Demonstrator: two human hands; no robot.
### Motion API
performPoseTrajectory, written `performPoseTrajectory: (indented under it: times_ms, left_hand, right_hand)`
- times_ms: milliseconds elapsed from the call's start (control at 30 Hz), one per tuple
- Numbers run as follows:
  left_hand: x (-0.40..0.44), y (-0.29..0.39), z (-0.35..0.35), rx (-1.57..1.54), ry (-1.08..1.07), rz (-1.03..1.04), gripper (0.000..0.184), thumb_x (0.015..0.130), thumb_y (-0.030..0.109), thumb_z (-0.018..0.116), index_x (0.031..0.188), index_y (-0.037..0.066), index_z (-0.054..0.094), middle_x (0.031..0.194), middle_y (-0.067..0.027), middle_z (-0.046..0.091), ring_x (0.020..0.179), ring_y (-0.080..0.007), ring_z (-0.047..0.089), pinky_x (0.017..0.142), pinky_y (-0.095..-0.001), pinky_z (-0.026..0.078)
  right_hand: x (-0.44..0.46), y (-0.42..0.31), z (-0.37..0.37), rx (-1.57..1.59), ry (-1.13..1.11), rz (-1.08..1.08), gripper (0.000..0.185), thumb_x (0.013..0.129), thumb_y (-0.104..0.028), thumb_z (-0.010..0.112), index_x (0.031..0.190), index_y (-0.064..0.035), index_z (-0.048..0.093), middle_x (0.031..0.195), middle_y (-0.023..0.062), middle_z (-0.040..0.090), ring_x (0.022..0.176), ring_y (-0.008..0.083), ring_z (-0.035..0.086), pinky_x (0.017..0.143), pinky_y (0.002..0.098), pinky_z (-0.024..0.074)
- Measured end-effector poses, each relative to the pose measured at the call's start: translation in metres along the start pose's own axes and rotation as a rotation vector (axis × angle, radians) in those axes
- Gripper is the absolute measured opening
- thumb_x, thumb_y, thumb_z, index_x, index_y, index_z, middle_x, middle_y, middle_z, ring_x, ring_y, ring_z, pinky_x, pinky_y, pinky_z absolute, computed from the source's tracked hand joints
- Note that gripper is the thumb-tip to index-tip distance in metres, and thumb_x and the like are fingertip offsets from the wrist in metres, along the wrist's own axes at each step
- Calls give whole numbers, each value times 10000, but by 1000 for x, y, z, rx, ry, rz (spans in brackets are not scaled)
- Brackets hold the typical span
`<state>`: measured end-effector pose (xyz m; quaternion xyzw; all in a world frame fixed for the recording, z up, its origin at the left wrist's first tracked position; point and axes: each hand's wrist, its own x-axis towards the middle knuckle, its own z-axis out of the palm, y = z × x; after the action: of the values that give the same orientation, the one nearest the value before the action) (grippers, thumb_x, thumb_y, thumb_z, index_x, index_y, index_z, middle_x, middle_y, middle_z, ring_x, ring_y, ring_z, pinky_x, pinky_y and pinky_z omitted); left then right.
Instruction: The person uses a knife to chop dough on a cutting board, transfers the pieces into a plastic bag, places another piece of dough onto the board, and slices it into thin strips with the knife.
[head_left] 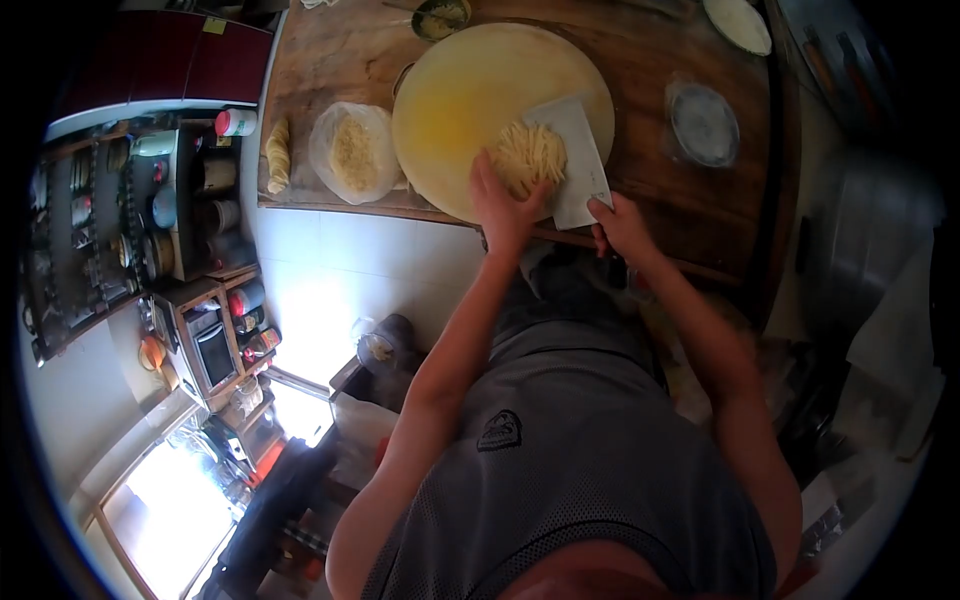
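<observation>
A pile of pale yellow cut strips, possibly potato, lies on the round cutting board. My left hand rests against the near left side of the pile, thumb and fingers spread apart around its edge. The wide blade of a cleaver lies flat along the pile's right side, some strips overlapping it. My right hand is closed at the handle end of this cleaver, just off the board's near right edge.
Left of the board are a bag of pale shredded food and a twisted yellowish item. A bowl stands behind it. To the right sits a plastic-covered dish on the wooden table; a pale round plate is farther back.
</observation>
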<state>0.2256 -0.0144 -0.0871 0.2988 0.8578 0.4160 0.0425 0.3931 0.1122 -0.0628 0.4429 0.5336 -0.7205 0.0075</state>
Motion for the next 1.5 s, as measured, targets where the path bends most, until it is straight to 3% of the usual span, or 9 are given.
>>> performPoseTrajectory:
  times_ms: [133,333,633,733,867,1133,1500]
  left_hand:
    - [3,5,8,44,21,-37,969,800,307,850,1525,-61,323,1484,-331,412,1352,-508,420,1142,-513,360]
    - [15,-4,21,-92,87,-31,752,914,189,706,1502,-99,336,1481,-343,408,1370,-515,392,1165,-529,329]
    - [26,-6,29,-262,174,-119,636,969,151,625,1492,-95,359,1469,-330,431,1362,-488,415,1162,-499,336]
    - [34,-7,27,-292,137,-70,627,971,202,641,1483,-73,404,1463,-280,465,1356,-413,451,1143,-456,359]
    - [57,-12,21,-264,3,-21,619,957,219,662,1472,-48,446,1445,-248,501,1340,-376,479,1137,-440,365]
    - [104,-27,26,-388,-364,137,613,915,189,709,1447,-20,486,1394,-220,537,1297,-345,524,1106,-416,404]
    - [172,-48,36,-548,-877,551,479,992,118,583,1438,-29,491,1424,-229,525,1345,-373,489,1150,-413,360]
  right_hand:
    - [-1,2,-11,-11,-34,20,251,1056,-253,569,997,-10,596,660,32,567,464,124,531,428,318,470]
    - [7,-8,-23,-74,-103,22,243,1055,-245,573,1017,-6,597,657,27,563,469,117,530,419,315,469]
    - [-25,24,19,-17,-59,32,253,1062,-257,556,1008,-12,584,647,48,571,468,123,533,430,313,471]
    - [-23,38,46,56,-15,21,231,1060,-240,543,1007,-17,573,635,45,566,457,127,533,425,315,464]
    - [-17,46,81,221,-11,-90,186,1056,-207,513,989,-36,542,618,41,556,424,139,527,411,324,449]
    - [-10,42,150,471,246,-104,218,1059,-223,542,973,-26,505,618,67,561,436,163,548,428,334,463]
    - [22,3,281,780,683,-86,260,1058,-264,568,982,-24,503,657,72,575,470,162,563,446,331,469]
